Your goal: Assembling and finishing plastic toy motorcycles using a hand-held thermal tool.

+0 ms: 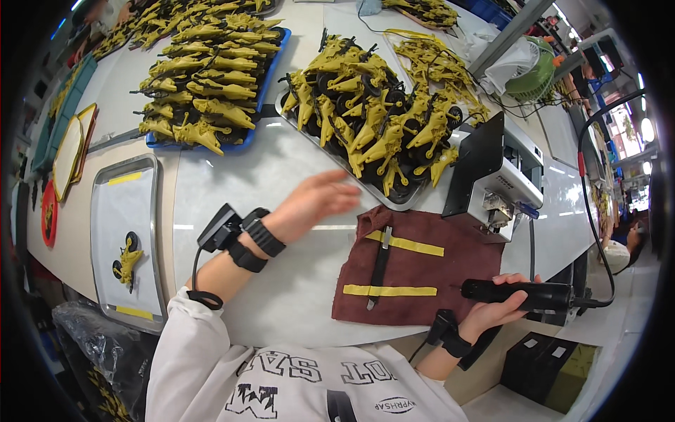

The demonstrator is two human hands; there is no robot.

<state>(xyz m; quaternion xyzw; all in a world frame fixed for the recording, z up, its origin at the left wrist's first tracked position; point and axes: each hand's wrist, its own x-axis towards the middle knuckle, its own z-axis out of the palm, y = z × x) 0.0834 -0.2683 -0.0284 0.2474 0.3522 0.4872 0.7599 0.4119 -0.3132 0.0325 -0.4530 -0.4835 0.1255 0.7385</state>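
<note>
Above the worktop (211,186): left hand (322,200), fingers extended and loosely spread | just beyond its fingertips: metal tray (401,206) heaped with yellow-and-black toy motorcycles (373,130) | to its right, well apart: right hand (496,307), thumb and fingers wrapped round a black corded tool (550,297) | left of right hand: brown cloth (450,271) with two yellow strips (404,291)

Behind my left fingers (342,190), black straps (264,238) carry a boxy module (220,226) with a cable (195,271); behind my right fingers (509,279), another black strap (457,343). My pale sweatshirt (188,344) bears dark lettering (295,367).
</note>
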